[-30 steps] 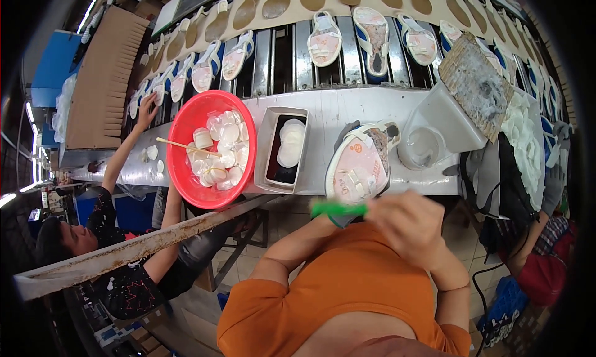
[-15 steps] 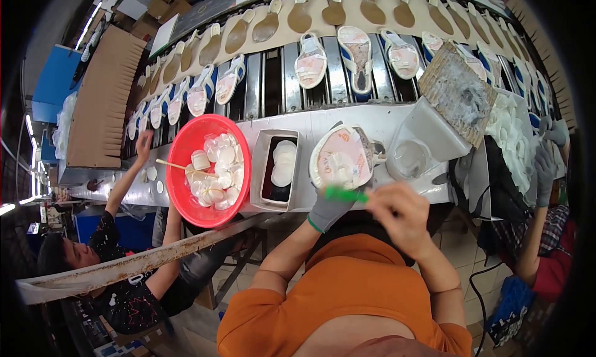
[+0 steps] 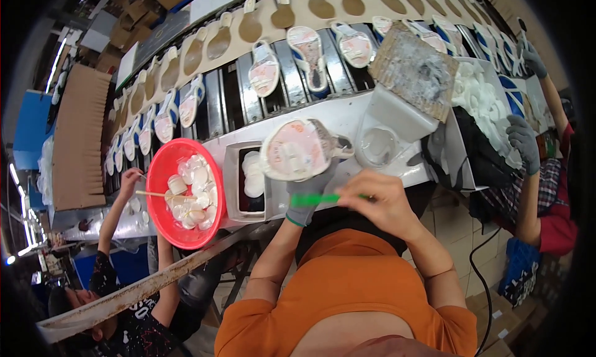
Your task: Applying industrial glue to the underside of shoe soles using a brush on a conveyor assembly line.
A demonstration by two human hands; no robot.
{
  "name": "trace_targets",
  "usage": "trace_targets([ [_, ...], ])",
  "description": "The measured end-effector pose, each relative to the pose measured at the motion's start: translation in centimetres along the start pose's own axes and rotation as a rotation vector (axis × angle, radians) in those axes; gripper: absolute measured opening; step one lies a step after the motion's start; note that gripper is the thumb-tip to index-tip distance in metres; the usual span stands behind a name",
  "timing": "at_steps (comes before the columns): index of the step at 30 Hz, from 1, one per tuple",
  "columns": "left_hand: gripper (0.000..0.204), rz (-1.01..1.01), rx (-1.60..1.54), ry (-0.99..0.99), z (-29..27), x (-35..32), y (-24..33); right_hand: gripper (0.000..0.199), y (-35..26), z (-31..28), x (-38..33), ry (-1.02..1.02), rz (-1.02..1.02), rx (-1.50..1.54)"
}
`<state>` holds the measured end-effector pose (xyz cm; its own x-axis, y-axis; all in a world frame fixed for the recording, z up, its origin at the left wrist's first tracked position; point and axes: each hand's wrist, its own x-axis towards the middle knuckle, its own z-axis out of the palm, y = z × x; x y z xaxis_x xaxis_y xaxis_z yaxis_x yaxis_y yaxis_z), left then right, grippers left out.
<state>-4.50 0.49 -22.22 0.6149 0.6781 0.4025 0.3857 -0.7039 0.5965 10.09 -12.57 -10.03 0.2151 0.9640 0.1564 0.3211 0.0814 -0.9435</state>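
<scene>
Since the earlier frame the left hand (image 3: 308,199) has lifted the sole (image 3: 297,150) higher off the desk (image 3: 347,118), and the right hand (image 3: 379,200) has brought the green brush (image 3: 313,199) in level beneath it.

Far out to the left of both hands, a co-worker's hand (image 3: 128,177) reaches toward the desk edge. Nearer, left of the left hand, sits a red bowl (image 3: 162,171) full of pale pads, a thin stick (image 3: 162,195) lying across it. Just beside the left hand is a grey tray (image 3: 232,189) with more pads stacked in it.

The left hand, in a grey glove, is closed under the sole and holds it up, face toward the camera. The right hand, bare, is closed around the brush handle, whose green end reaches across to the left hand's fingers.

This looks like the brushing step on the sole; the next move would call for the brush tip to rise onto the sole's face while the left hand steadies it.

Above the right hand stands a clear cup (image 3: 377,146); beyond it, a smeared board (image 3: 415,71). Further right, another person's gloved hand (image 3: 523,143) works by a bin of white pieces (image 3: 481,96).

Behind the desk a conveyor (image 3: 279,78) carries rows of soles through a crowded workshop.
</scene>
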Motion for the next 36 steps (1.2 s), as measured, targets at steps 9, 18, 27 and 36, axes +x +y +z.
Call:
trace_targets([
  [9, 0.057, -0.666, -1.299, 0.309, -1.8, 1.4, 0.0, 0.012, 3.8, -5.5, -2.4, 0.368, 0.335, -0.846],
  [18, 0.057, -1.034, -2.064, -0.153, -1.6, -1.4, -2.7, 0.013, 5.4, -5.3, -2.3, 0.251, 0.378, -0.882],
  [27, 0.050, -0.968, -1.746, 0.063, -0.1, -0.4, -4.1, 0.013, 7.0, -9.4, -3.4, 0.046, 0.624, -0.151],
  [36, 0.078, -0.783, -1.733, -0.322, -2.2, 1.6, 2.2, 0.010, 2.2, -7.3, 0.2, 0.183, 0.108, 0.116],
])
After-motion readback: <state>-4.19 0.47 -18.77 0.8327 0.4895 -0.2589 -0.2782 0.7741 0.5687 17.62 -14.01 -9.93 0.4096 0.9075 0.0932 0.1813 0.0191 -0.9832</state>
